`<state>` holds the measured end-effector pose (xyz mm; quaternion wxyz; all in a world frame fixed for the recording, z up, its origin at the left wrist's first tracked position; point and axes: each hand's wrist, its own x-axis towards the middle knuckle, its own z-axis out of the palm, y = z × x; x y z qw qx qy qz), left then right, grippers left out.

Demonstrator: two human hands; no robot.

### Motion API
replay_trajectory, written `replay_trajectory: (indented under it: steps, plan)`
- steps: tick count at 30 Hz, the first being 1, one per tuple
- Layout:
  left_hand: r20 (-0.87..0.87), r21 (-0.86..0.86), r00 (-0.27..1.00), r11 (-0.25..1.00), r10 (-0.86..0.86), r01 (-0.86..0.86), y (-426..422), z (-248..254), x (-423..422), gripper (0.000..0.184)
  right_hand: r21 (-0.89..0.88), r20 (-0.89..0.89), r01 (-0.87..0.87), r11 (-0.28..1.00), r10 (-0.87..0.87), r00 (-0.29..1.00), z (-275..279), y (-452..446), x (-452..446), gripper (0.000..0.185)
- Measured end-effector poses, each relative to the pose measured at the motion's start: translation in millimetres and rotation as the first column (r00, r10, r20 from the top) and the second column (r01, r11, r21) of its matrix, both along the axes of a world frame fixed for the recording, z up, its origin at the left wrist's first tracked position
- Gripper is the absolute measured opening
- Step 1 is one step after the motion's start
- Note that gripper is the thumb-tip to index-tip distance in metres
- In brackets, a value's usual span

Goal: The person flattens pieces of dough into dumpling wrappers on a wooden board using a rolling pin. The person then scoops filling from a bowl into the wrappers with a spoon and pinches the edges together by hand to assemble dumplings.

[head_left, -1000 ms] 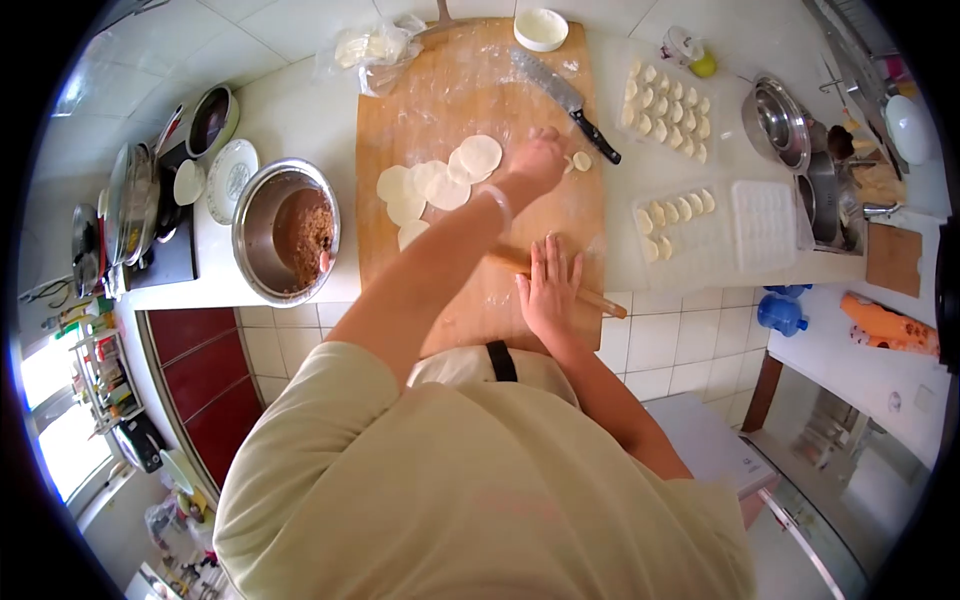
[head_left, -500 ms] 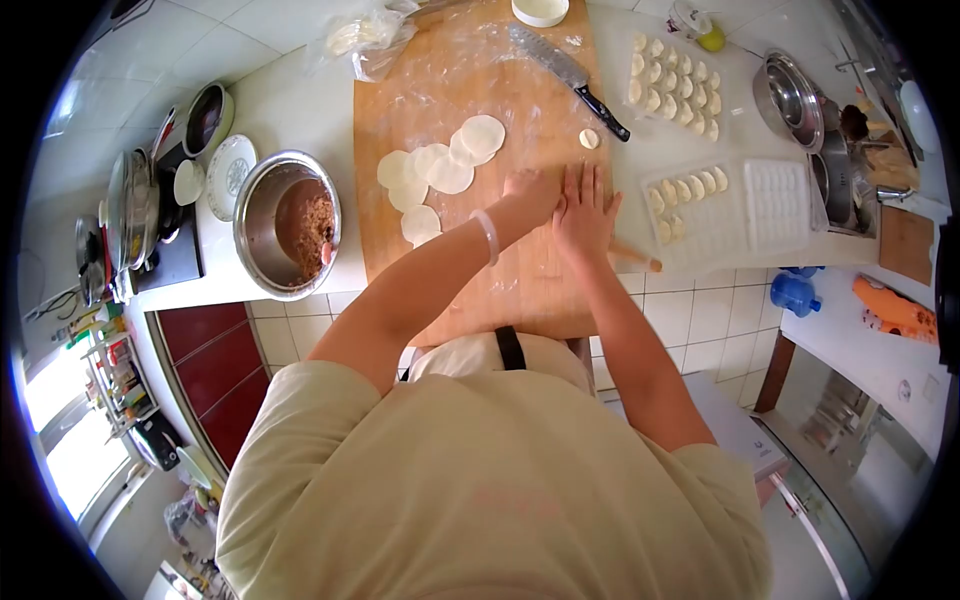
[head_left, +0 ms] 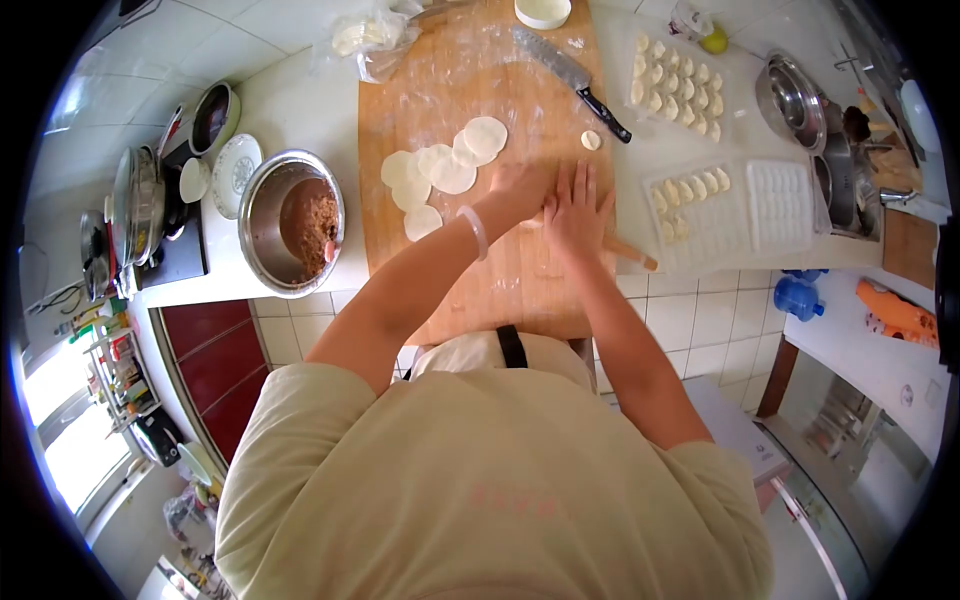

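Observation:
My left hand [head_left: 524, 188] is curled low over the wooden board [head_left: 480, 285]; what its fingers hold is hidden. Beside it, my right hand [head_left: 576, 215] lies flat with fingers spread, pressing on the rolling pin [head_left: 630, 252], whose handle sticks out past the board's right edge. Thin round dough wrappers [head_left: 452, 175] overlap in a row to the left of my hands. One small dough disc [head_left: 590, 140] lies above my right hand, near the black handle of a knife [head_left: 560, 65].
On the left is a steel bowl of filling [head_left: 290, 225], beside a patterned plate [head_left: 236, 175]. Right of the board are trays of dumplings [head_left: 677, 90] and an empty-looking white tray [head_left: 780, 205]. A white bowl [head_left: 543, 10] and plastic bag [head_left: 370, 40] are at the back.
My left hand has come down from the small dough pieces to beside my right hand. My right hand and the pin have moved up and right. One of the two small dough pieces has gone from view.

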<state>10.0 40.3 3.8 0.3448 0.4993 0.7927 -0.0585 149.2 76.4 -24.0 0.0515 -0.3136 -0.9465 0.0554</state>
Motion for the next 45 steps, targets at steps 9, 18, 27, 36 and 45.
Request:
replay_trajectory:
  steps: [9, 18, 27, 36, 45]
  plan:
    - [0.075, 0.141, 0.996, 0.989, 0.042, -0.053, -9.7, -23.3, -4.3, 0.028, 0.004, 0.095, 0.016, 1.000, -0.016, 0.995, 4.9, -1.4, -6.9, 0.056]
    - [0.112, 0.224, 0.961, 0.936, 0.251, -0.271, -39.7, -12.9, -10.8, 0.016, -0.089, 0.081, 0.061, 0.994, -0.054, 0.995, 11.4, -53.4, 33.3, 0.055]
    - [-0.014, 0.125, 0.990, 0.982, 0.143, -0.140, -32.1, -11.5, -14.1, 0.021, -0.067, -0.030, -0.031, 0.997, 0.029, 0.999, -0.2, -37.5, 26.8, 0.061]
    - [-0.184, 0.034, 0.980, 0.996, -0.071, 0.078, -18.3, 7.8, -6.5, 0.023, 0.018, -0.004, 0.038, 0.999, -0.038, 0.999, 4.3, -2.1, -9.4, 0.056]
    - [-0.032, 0.060, 0.994, 0.993, 0.100, -0.098, -28.4, -6.5, -16.0, 0.030, -0.037, 0.057, -0.029, 0.999, 0.031, 0.998, 7.8, -20.9, -8.7, 0.058]
